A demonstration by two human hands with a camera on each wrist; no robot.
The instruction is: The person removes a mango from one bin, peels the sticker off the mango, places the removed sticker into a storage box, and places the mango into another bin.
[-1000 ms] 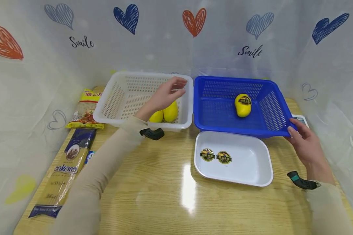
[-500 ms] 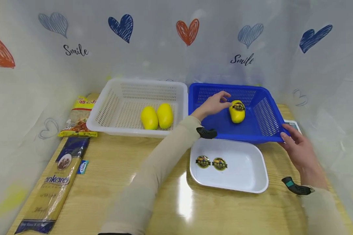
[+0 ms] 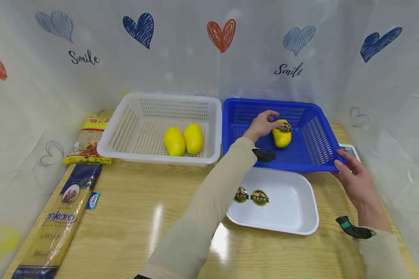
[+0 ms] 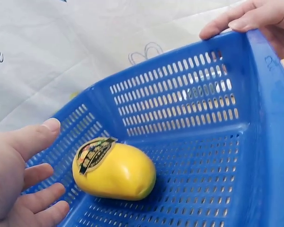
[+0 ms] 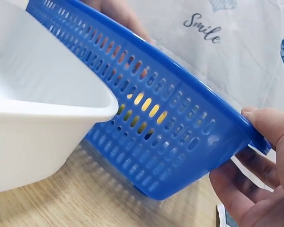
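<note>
In the head view a yellow mango [image 3: 282, 138] with a black and gold round sticker lies in the blue plastic basket [image 3: 319, 141]. My left hand [image 3: 262, 126] reaches over the basket's inside, just left of the mango. The left wrist view shows the fingers of the left hand [image 4: 26, 179] spread apart, with a gap between them and the mango [image 4: 125, 172]. My right hand [image 3: 359, 184] holds the basket's near right corner. In the right wrist view, the right hand [image 5: 262, 165] has its thumb over the rim and its fingers beneath.
A white basket [image 3: 125, 149] with two mangoes [image 3: 184, 140] stands to the left. In front of the blue basket sits a white tray [image 3: 293, 201] bearing two stickers. A noodle packet [image 3: 61, 221], a small blue packet [image 3: 92, 200] and a yellow food bag [image 3: 89, 139] lie at the left.
My left hand has moved right, from over the white basket to beside the mango in the blue one. The right hand stays on the basket's corner.
</note>
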